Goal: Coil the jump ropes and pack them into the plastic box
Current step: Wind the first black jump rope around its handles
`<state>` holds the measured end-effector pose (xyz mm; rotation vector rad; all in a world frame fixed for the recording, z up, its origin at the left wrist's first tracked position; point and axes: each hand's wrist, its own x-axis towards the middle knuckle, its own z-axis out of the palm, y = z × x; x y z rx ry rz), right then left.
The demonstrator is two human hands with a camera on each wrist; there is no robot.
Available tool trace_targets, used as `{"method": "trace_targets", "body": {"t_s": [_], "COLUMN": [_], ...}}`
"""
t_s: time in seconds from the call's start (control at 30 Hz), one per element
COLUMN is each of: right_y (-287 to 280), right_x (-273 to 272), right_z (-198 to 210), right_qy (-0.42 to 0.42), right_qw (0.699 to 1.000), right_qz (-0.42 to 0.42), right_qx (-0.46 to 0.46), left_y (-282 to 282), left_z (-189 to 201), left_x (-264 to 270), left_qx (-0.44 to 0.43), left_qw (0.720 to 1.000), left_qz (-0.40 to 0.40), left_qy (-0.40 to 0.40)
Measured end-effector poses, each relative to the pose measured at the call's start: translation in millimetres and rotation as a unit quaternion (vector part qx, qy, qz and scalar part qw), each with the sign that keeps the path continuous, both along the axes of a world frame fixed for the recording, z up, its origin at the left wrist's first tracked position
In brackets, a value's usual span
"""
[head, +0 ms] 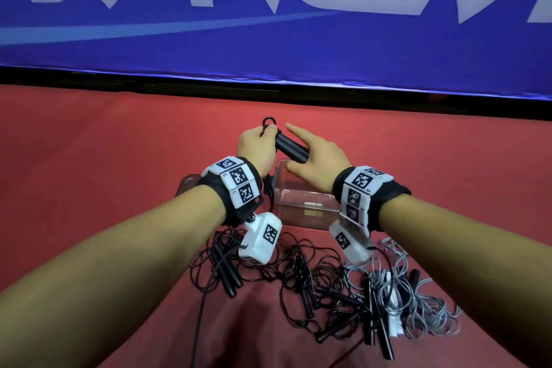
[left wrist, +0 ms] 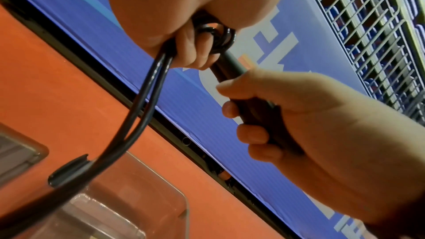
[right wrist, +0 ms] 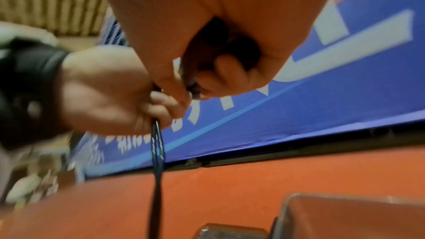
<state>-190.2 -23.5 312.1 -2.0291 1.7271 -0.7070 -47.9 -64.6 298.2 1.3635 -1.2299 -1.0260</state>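
- Two hands hold one black jump rope at centre frame of the head view, above the far edge of the plastic box (head: 301,203).
- Left hand (head: 256,148): fingers curled round the cord (left wrist: 147,86) where it leaves the handles; a small loop (head: 268,122) pokes out above the fist. Clenched on the rope.
- Right hand (head: 316,158): lower fingers wrapped round the black handles (head: 291,148), index finger pointing out straight. In the left wrist view the fingertips (left wrist: 230,110) hook under the grip. Grasping, though not with the whole hand.
- Doubled cord hangs from the left fist toward the box; a sleeve-like end piece (left wrist: 69,170) sits low in that view. How much cord is already wound cannot be told.
- Risk 1: the slick, springy cord could unwind if the left fist loosens before the bundle is in the box.
- Risk 2: the hanging strands may catch on the box rim (left wrist: 181,195) or trail outside it.
- Risk 3: the dangling length could snag the loose pile (head: 298,275) of black and grey ropes at bottom centre and drag a neighbour along.
- Risk 4: with the index finger off, the two handles may pivot apart.
- Right wrist view is blurred; grip detail there is unreliable.
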Motion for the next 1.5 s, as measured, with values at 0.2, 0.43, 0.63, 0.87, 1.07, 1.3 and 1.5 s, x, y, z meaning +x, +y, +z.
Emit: {"method": "trace_targets", "body": {"t_s": [0.2, 0.43, 0.63, 0.87, 1.07, 1.3, 1.5], "right_y": [1, 2, 2, -7, -13, -4, 4], "right_x": [-11, -12, -11, -14, -24, -20, -12], "right_z": [10, 9, 4, -5, -4, -2, -8], "right_qy": [-0.447, -0.424, -0.383, -0.31, -0.087, 0.145, 0.187], "right_qw": [0.857, 0.877, 0.897, 0.946, 0.995, 0.98, 0.972], "right_qz": [0.034, 0.077, 0.089, 0.039, 0.007, 0.006, 0.017], "right_qx": [0.254, 0.215, 0.2, 0.089, -0.04, -0.137, -0.145], "left_y": [0, 12, 18, 12, 12, 17, 11], "left_z": [0, 13, 14, 3, 3, 11, 9], "left_x": [4, 3, 9, 2, -8, -9, -4], "left_qx": [-0.016, 0.061, 0.13, 0.049, 0.0, -0.04, 0.005], "left_qw": [0.999, 0.983, 0.966, 0.993, 0.998, 0.998, 0.995], "left_qz": [-0.021, -0.057, -0.123, -0.108, -0.064, 0.031, 0.095], "left_qy": [0.034, 0.163, 0.185, 0.014, -0.012, -0.048, -0.025]}}
